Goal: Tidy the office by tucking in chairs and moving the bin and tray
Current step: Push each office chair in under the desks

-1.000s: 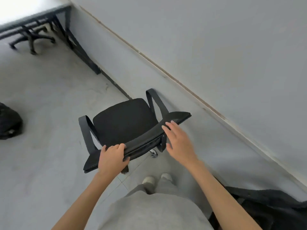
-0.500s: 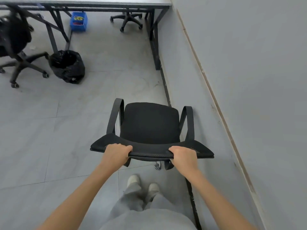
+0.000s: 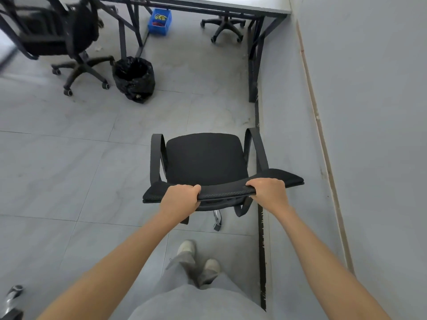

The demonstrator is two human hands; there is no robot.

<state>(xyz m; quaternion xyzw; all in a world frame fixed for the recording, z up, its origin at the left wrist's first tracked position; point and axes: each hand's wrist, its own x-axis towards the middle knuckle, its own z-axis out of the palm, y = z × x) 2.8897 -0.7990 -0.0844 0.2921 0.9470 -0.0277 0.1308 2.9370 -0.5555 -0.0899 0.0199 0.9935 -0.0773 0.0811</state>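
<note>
A black office chair with loop armrests stands in front of me on the grey tiled floor, its seat facing away. My left hand grips the left part of the backrest's top edge. My right hand grips the same edge further right. A bin lined with a black bag stands on the floor ahead to the left. A blue tray holding small items sits under the desk beyond it.
A desk with black legs runs along the top, against the grey wall on the right. One chair base shows under it. Another black chair stands at upper left.
The view has swung from the wall toward the desk. My right hand has closed on the backrest, and the chair now faces the desk, a little nearer to it.
</note>
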